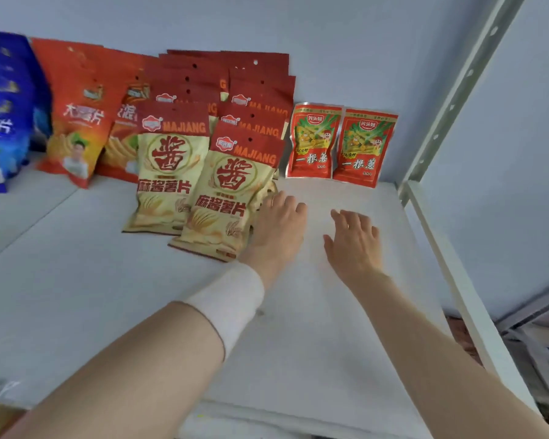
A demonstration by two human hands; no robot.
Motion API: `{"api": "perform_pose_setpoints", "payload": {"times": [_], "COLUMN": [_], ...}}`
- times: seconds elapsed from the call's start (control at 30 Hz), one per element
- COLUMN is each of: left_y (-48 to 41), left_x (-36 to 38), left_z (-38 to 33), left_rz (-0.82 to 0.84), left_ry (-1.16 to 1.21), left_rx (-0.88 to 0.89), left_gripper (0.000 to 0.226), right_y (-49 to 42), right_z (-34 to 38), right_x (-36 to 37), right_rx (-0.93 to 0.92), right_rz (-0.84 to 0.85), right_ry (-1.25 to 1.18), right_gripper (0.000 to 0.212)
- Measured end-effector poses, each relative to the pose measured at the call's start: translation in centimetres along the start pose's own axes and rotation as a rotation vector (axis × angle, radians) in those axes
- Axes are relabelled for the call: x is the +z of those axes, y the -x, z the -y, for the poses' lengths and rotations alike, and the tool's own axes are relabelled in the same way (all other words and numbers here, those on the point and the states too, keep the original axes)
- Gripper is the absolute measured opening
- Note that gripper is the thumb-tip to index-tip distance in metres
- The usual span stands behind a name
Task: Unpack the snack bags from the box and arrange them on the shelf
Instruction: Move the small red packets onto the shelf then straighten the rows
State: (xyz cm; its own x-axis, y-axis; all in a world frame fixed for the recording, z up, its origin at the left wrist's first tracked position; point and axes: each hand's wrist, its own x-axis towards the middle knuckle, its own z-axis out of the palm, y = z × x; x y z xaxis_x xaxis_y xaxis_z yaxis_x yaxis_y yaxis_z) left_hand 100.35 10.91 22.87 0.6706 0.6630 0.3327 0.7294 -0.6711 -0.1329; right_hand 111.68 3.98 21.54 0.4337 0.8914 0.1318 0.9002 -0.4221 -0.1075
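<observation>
Two rows of cream-and-red MAJIANG snack bags lean against the back wall of the white shelf point(76, 280); the front bag of the right row point(225, 198) stands nearest. My left hand point(278, 223), a white band on its wrist, rests with straight fingers against the right edge of that row. My right hand point(355, 239) hovers flat and holds nothing, just above the shelf to the right. Two small red bags point(341, 144) stand upright against the wall behind my hands. The box is out of view.
Orange-red chip bags point(76, 115) and blue bags point(0, 115) stand at the shelf's left. A perforated metal upright point(450, 99) and the shelf's right rail point(457, 267) bound the right side. Bare shelf surface stretches in front of the bags.
</observation>
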Motion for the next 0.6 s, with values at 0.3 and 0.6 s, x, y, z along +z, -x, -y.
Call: {"api": "perform_pose_setpoints", "payload": {"times": [0.3, 0.6], "left_y": [17.7, 40.4], "left_x": [-6.0, -10.4], "left_z": [10.5, 28.6], "left_rz": [0.144, 0.267], "left_ry": [-0.153, -0.27], "left_rx": [-0.208, -0.574], "left_gripper": [0.034, 0.028], "right_y": [11.0, 21.4], "right_z": [14.2, 39.8], "right_x": [-1.0, 1.2], "right_rx": [-0.342, -0.779], "right_rz": [0.035, 0.053], "right_ry": [0.035, -0.01], "right_gripper": [0.051, 0.051]}}
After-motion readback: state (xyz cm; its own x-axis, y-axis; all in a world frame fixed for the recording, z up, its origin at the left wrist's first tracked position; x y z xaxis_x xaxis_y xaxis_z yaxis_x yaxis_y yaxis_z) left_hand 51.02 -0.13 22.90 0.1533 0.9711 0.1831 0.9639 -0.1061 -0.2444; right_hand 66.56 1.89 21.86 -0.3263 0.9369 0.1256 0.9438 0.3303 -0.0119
